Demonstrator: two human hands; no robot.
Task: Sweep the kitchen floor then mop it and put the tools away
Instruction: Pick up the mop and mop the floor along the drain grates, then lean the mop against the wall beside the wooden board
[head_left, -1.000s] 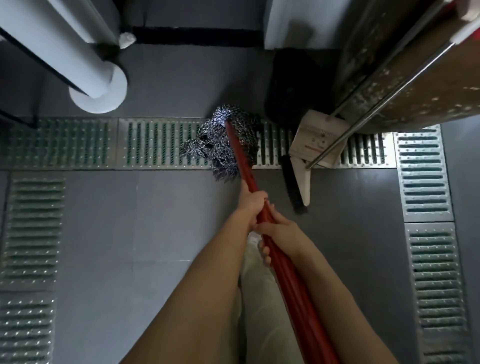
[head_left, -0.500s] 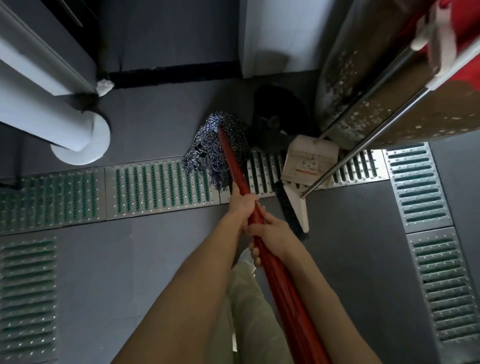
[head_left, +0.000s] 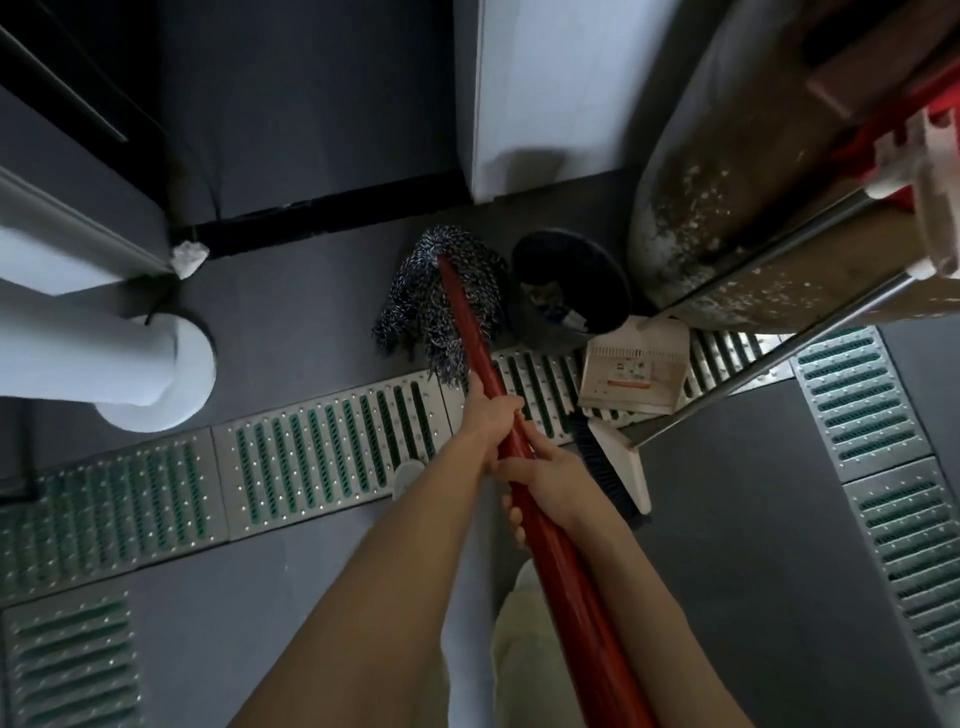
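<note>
Left hand: I am seeing the left hand (head_left: 491, 423) wrapping its fingers round the mop handle (head_left: 524, 499), the higher grip of the two as the frame shows it, nearer the mop head.
Right hand: the right hand (head_left: 545, 480) is gripping the same handle just behind the left, its fingertips showing under the red shaft; the two hands are touching or nearly so.
Mop handle: the red shaft is running from the lower middle of the view up and leftward to the mop head, passing over the person's pale trouser leg (head_left: 524, 665).
Mop head: the blue-and-white string mop head (head_left: 441, 306) is lying on the dark grey floor (head_left: 291, 312), its lower strands reaching the edge of the metal drain grating (head_left: 322, 462).
Bin: a dark round bin (head_left: 569, 288) is standing just beside the mop head, on its right, with scraps showing inside.
Dustpan: a pale dustpan (head_left: 631, 371) is sitting over the grating, just below the bin.
Broom: a broom (head_left: 618, 473) with a white head and dark bristles is lying below the dustpan, its metal pole slanting up to the right.
Pipe: a white pipe (head_left: 78, 358) is meeting the floor at the left, well apart from the mop.
Large drum: a speckled brown drum (head_left: 727, 171) is filling the upper right.
</note>
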